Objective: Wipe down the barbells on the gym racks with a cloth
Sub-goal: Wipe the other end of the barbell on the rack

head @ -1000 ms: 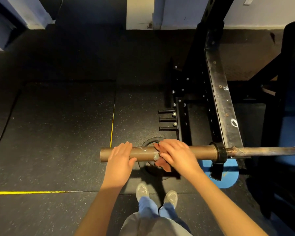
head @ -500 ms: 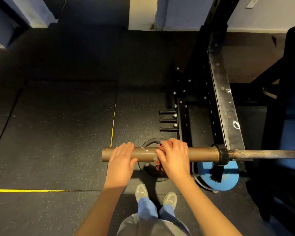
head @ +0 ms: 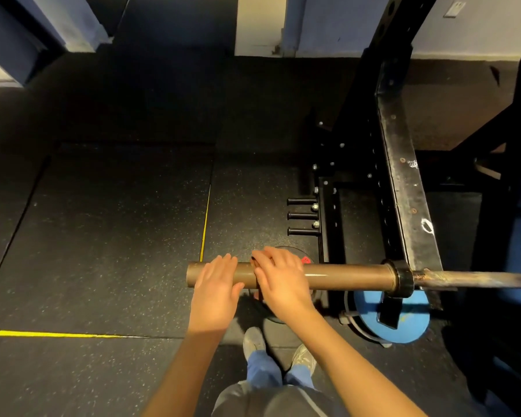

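Long steel barbell [head: 358, 277] lies across the black steel rack [head: 403, 176]. Its thick brown sleeve [head: 331, 276] sticks out left and the thin rusty shaft [head: 478, 279] runs off right.

Left hand [head: 215, 291] lies flat on the sleeve near its left end, fingers straight and together, not wrapped. Right hand [head: 280, 284] is just beside it to the right, fingers together and near-straight over the top of the sleeve.

Cloth is mostly hidden under that palm. A small red scrap [head: 306, 260] at the sleeve's far edge may be it, can't confirm. Can't tell if the thumb pins it.

Read: mid-wipe, outer sleeve. To do it well:
- wrap the cloth round the sleeve, not just over the top
- sleeve probably spins, so brace it with the left hand
- long strokes right, up to the black collar [head: 402, 278]
- shaft not yet done, and the rust may snag the cloth
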A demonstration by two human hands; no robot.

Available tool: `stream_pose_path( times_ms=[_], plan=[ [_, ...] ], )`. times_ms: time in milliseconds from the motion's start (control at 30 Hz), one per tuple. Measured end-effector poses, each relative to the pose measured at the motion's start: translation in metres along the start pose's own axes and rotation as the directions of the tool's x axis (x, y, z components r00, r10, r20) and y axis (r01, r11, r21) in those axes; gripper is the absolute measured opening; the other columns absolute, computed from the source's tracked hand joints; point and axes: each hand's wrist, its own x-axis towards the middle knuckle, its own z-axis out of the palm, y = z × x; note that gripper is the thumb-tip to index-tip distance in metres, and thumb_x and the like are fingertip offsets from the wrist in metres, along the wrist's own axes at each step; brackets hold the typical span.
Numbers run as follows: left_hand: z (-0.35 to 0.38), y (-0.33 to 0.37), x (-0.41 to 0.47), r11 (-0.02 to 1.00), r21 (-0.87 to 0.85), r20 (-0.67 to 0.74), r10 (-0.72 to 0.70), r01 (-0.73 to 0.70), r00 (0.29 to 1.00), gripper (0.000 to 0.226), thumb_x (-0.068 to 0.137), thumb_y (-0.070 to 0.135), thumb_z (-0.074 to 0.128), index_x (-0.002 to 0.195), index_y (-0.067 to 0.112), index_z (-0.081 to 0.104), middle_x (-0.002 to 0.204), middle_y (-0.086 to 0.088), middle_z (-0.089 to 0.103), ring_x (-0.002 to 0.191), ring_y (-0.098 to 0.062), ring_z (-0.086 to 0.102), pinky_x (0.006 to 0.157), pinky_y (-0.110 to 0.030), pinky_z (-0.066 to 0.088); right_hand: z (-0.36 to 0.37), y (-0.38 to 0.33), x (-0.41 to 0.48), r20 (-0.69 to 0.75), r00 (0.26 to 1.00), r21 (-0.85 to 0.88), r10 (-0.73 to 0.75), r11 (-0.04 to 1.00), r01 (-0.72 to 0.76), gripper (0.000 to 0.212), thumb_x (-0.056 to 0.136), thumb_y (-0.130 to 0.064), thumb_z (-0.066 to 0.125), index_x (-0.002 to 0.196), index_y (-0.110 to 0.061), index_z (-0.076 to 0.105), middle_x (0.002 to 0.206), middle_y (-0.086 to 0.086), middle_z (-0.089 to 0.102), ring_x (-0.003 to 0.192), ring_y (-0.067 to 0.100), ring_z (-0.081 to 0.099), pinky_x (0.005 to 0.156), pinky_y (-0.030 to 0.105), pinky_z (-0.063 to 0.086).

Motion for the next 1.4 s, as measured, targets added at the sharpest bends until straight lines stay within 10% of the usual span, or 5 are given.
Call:
stream_pose_path(
  times_ms=[533, 733, 900, 1100, 1400],
  plan=[
    [-0.004, -0.004, 0.002, 0.993, -0.117, 0.0, 0.002, -0.003, 1.0, 0.048, 0.087, 0.01, 0.067, 0.133, 0.008, 0.054, 0.132, -0.009, 0.057, 0.123, -0.031, 0.05, 0.105, -0.045, 0.039, -0.009, 0.027, -0.02, -0.031, 0.975, -0.02, -0.219, 0.976, 0.219, 0.034, 0.093, -0.032, 0.043, 0.124, -0.028, 0.055, 0.124, -0.005, 0.057, 0.113, 0.019, 0.05, 0.095, 0.037, 0.04],
    [-0.005, -0.002, 0.0, 0.992, -0.127, -0.033, 0.013, -0.017, 0.999, 0.047, 0.084, 0.006, 0.07, 0.128, 0.007, 0.057, 0.127, -0.009, 0.06, 0.119, -0.03, 0.054, 0.102, -0.043, 0.04, 0.006, 0.003, 0.012, -0.091, 0.988, -0.039, 0.126, 0.991, -0.13, 0.039, 0.091, -0.037, 0.033, 0.094, -0.023, 0.069, 0.092, -0.002, 0.065, 0.086, 0.024, 0.061, 0.081, 0.041, 0.044],
    [-0.007, 0.0, 0.0, 0.99, -0.138, -0.033, -0.006, 0.001, 0.999, 0.045, 0.086, 0.008, 0.067, 0.129, 0.008, 0.056, 0.129, -0.007, 0.058, 0.121, -0.028, 0.051, 0.104, -0.039, 0.037, -0.012, 0.03, -0.022, -0.059, 0.967, -0.073, -0.248, 0.967, 0.244, 0.03, 0.089, -0.03, 0.045, 0.115, -0.025, 0.059, 0.119, -0.005, 0.057, 0.112, 0.019, 0.051, 0.098, 0.035, 0.036],
    [-0.01, 0.006, -0.001, 0.995, -0.094, 0.012, -0.037, 0.038, 0.999, 0.043, 0.092, 0.025, 0.062, 0.132, 0.015, 0.051, 0.129, -0.004, 0.055, 0.12, -0.024, 0.048, 0.103, -0.04, 0.039, -0.016, 0.041, -0.014, -0.149, 0.952, -0.046, 0.266, 0.96, -0.276, 0.037, 0.09, -0.033, 0.035, 0.096, -0.02, 0.069, 0.102, 0.0, 0.062, 0.101, 0.024, 0.055, 0.099, 0.044, 0.033],
    [-0.017, 0.019, -0.001, 0.997, 0.006, 0.021, -0.075, 0.075, 0.997, 0.037, 0.093, 0.026, 0.061, 0.128, 0.017, 0.053, 0.126, -0.003, 0.057, 0.118, -0.023, 0.05, 0.103, -0.039, 0.041, -0.026, 0.074, -0.034, -0.184, 0.974, 0.046, 0.132, 0.991, -0.126, 0.031, 0.092, -0.029, 0.039, 0.107, -0.021, 0.066, 0.11, -0.003, 0.06, 0.109, 0.02, 0.053, 0.103, 0.044, 0.037]
  ],
)
